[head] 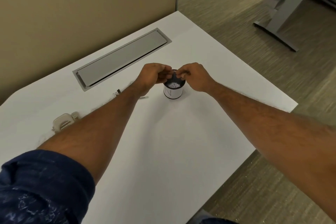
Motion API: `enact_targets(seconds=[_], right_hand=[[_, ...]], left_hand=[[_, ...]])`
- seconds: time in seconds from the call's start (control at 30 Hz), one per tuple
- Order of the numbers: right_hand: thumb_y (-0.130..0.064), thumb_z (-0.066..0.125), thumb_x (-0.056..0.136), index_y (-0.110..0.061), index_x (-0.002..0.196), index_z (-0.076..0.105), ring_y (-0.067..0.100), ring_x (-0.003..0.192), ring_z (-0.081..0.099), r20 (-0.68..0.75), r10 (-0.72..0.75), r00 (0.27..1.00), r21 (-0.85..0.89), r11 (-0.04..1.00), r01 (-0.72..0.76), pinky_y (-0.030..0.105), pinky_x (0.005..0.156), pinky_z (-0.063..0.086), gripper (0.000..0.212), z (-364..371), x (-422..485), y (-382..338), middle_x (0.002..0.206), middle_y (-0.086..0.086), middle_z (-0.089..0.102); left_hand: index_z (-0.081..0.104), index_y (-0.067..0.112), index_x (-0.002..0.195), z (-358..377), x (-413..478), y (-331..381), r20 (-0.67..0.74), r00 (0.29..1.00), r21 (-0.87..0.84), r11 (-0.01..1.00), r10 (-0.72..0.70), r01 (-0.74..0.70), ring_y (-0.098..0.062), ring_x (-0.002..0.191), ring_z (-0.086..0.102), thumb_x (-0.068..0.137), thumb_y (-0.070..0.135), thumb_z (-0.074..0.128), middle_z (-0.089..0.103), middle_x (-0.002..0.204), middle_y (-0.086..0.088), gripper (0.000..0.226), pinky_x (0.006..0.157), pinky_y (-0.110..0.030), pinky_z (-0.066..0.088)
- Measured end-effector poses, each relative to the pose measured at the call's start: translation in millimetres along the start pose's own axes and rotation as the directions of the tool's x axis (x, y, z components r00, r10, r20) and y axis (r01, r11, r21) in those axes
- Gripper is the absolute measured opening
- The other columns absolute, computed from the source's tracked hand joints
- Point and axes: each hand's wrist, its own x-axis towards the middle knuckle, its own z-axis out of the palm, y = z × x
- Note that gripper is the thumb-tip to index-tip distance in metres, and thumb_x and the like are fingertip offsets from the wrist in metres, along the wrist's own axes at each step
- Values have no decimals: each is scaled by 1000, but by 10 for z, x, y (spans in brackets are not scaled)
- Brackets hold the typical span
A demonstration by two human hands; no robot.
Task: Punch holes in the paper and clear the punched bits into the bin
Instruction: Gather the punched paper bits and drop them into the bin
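Observation:
A small black cylindrical bin (172,92) with a white label marked "N" stands on the white desk (163,142). White punched bits (174,85) lie inside it. My left hand (154,75) and my right hand (192,76) meet just above the bin's far rim, fingertips pinched together. A thin pale sliver shows between the fingertips, too small to identify. A clear plastic hole punch (64,120) lies on the desk at the left, partly hidden behind my left forearm.
A black binder clip (117,92) and a small white scrap (144,97) lie beside my left wrist. A grey cable hatch (120,58) is set into the desk behind the bin. The desk's right edge drops to carpet; a tan partition stands behind.

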Motion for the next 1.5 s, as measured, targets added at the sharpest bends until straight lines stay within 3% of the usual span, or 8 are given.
enact_targets(seconds=[0.23,0.43,0.6,0.83,0.93,1.07,1.3,1.5], right_hand=[[6,47,94,6,113,64,23,79,66,-18,129,991,437,893,-108,17,70,50,26,123,-325,-115,107,23,69],[-3,41,100,-2,120,60,23,90,69,194,236,952,705,642,-303,28,83,55,28,429,-688,-211,113,17,68],[-5,37,101,-1,122,59,28,99,68,298,276,914,711,575,-405,34,91,53,30,851,-985,-222,117,19,68],[4,42,95,4,116,63,24,98,62,301,275,913,481,783,-394,30,92,47,29,1404,-1290,-283,117,24,67],[9,43,92,6,113,65,20,99,61,274,211,938,376,875,-306,13,86,49,31,1593,-1400,-299,115,23,67],[3,48,92,-6,113,68,18,116,60,202,76,976,125,987,-103,19,99,40,31,1837,-1540,-247,121,7,68],[-11,52,96,-8,144,42,23,147,26,282,-120,952,-178,968,175,32,120,16,49,2251,-1759,-89,156,8,33],[-41,43,99,-18,154,18,22,151,-4,351,-108,930,-457,848,270,44,121,0,65,2495,-1958,5,164,6,-1]], left_hand=[[68,4,107,-63,-306,-132,51,997,-187,981,-51,59,-28,103,67,101,20,39,70,109,-18,34,91,-39,52],[63,3,120,-235,-772,-454,56,992,-286,950,-112,123,-29,104,68,102,29,36,69,117,-18,41,87,-37,53],[66,9,118,-557,-1299,-909,-14,982,-262,949,-186,176,-28,107,68,103,35,34,71,118,-13,44,91,-39,52],[71,18,107,-1261,-2200,-1664,-139,978,196,964,-157,183,-20,109,65,101,25,50,72,112,0,23,92,-32,46],[65,23,118,-1584,-2646,-2026,-224,975,512,849,-11,127,-12,116,58,98,29,56,64,120,9,23,95,-24,42],[51,21,138,-1865,-3143,-2409,-215,969,763,640,122,89,-15,136,44,95,54,49,49,145,4,54,111,-36,36],[-4,14,157,-1669,-3568,-2896,-248,969,920,307,-23,243,-19,150,-20,83,84,11,-20,163,-3,102,122,-50,-4],[-16,12,153,-1171,-3641,-3022,-319,948,913,264,-17,312,-28,148,-26,79,90,8,-25,160,-14,110,119,-60,-7]])
